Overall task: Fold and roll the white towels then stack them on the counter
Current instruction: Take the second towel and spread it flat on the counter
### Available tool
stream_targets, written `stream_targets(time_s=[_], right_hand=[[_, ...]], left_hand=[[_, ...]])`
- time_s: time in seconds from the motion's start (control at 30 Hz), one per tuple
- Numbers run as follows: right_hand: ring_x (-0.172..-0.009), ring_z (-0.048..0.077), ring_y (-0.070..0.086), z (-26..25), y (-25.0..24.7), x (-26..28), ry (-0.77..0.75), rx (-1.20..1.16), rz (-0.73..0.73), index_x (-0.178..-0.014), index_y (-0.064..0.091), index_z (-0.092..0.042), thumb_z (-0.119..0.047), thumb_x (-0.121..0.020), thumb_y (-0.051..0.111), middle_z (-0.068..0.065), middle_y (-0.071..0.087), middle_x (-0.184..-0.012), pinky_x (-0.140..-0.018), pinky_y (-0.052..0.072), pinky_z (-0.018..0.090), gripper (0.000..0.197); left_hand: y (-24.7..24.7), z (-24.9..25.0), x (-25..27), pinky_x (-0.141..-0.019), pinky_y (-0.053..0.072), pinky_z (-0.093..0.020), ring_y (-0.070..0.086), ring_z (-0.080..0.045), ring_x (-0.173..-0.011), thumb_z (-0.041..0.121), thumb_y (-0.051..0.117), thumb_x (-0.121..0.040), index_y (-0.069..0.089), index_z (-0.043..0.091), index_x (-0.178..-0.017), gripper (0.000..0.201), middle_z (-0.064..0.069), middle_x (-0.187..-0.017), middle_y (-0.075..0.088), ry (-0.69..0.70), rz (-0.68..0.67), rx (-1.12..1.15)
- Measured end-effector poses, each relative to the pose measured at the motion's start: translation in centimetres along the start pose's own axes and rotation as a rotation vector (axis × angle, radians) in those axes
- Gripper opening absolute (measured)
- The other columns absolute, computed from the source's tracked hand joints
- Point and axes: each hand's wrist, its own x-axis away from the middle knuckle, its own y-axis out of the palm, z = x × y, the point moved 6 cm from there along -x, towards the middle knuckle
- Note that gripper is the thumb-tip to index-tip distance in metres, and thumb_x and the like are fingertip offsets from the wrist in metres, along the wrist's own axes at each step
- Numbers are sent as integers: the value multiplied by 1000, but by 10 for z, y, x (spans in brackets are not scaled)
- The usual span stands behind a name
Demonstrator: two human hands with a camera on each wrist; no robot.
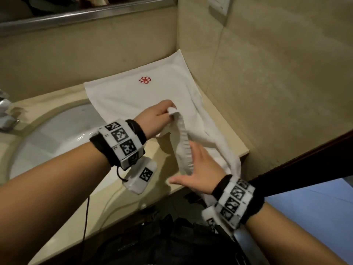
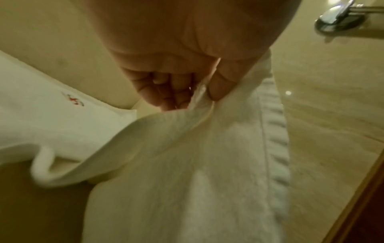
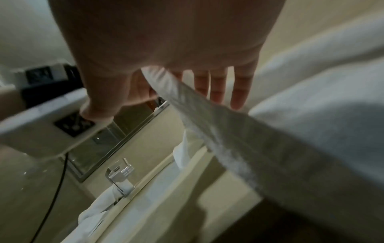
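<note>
A white towel with a red logo (image 1: pixel 133 96) (image 2: pixel 41 115) lies flat in the back right corner of the beige counter (image 1: pixel 231 142). A second white towel (image 1: pixel 183 146) (image 2: pixel 207 164) (image 3: pixel 270 139) rests partly on it and hangs over the counter's front edge. My left hand (image 1: pixel 168 111) (image 2: pixel 199 98) pinches a corner of this towel between thumb and fingers and holds it lifted. My right hand (image 1: pixel 183 165) (image 3: pixel 155 105) is lower, fingers straight and spread. The towel's ribbed hem runs across its palm between thumb and fingers.
A white sink basin (image 1: pixel 57 134) is set in the counter to the left, with a chrome faucet (image 1: pixel 7 115) (image 2: pixel 336 19) behind it. Beige walls close the back and right. A dark wooden frame (image 1: pixel 305 159) stands at the right, a dark bag (image 1: pixel 162 241) below.
</note>
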Motion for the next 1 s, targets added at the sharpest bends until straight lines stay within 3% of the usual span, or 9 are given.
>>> stream_targets(time_s=[0.1,0.2,0.23,0.33,0.37,0.5,0.63,0.9,1.0], right_hand=[[-116,12,38,-5,14,-26,112,-74,-28,-130,23,-28,-48,-67,64,-5,38,-121,-96,34,29,78],[-117,35,50,2,37,-28,24,-186,-767,-125,40,-1,7,-76,38,15,53,-119,-92,42,33,50],[-112,35,54,9,22,-21,174,-223,-800,-119,48,2,12,-76,36,18,59,-116,-85,41,27,46],[-101,29,59,7,-73,-29,95,-70,131,-104,63,-13,-4,-84,48,14,66,-107,-68,32,21,27],[-97,28,60,1,-93,-15,31,-18,225,-102,64,-15,-7,-83,49,13,67,-104,-69,33,23,26],[-75,22,59,-42,-122,-15,-195,89,201,-84,64,-21,-20,-83,58,1,66,-79,-63,35,26,6],[-58,0,44,-58,-95,1,-279,104,59,-57,41,-32,-38,-85,58,-14,45,-57,-56,31,14,34],[-82,22,55,-42,6,26,-242,119,-220,-81,60,-14,-35,-87,58,2,58,-78,-63,27,22,22],[-90,22,57,-44,23,25,-206,105,-211,-91,63,-11,-33,-88,57,7,66,-93,-70,33,24,24]], left_hand=[[0,14,0,-65,35,-27,45,-19,-75,13,41,-89,50,9,-93,11,-5,-80,51,49,13,-128],[-12,9,8,-72,38,-34,50,-24,-81,15,38,-91,50,7,-97,16,-9,-88,54,62,30,-329],[-21,2,12,-72,38,-35,50,-26,-82,13,39,-92,48,9,-93,11,-11,-89,55,45,51,-367],[-46,-14,28,-74,38,-37,53,-31,-86,13,41,-91,45,8,-88,7,-19,-93,58,-19,117,-416],[-52,-15,34,-77,41,-39,55,-32,-89,15,41,-90,47,4,-92,13,-21,-96,59,-27,126,-414],[-74,3,62,-85,46,-43,56,-30,-92,29,36,-70,53,1,-100,44,-18,-97,61,34,160,-330],[-89,-7,93,-84,44,-40,51,-20,-85,24,41,-65,57,4,-96,41,-10,-90,57,-55,168,-134],[-22,-102,173,-88,45,-29,56,-19,-100,27,57,-88,49,18,-118,33,-5,-120,60,-376,-221,-266],[3,-115,172,-93,42,-28,54,-21,-107,41,64,-81,43,21,-129,55,0,-120,56,-370,-247,-394]])
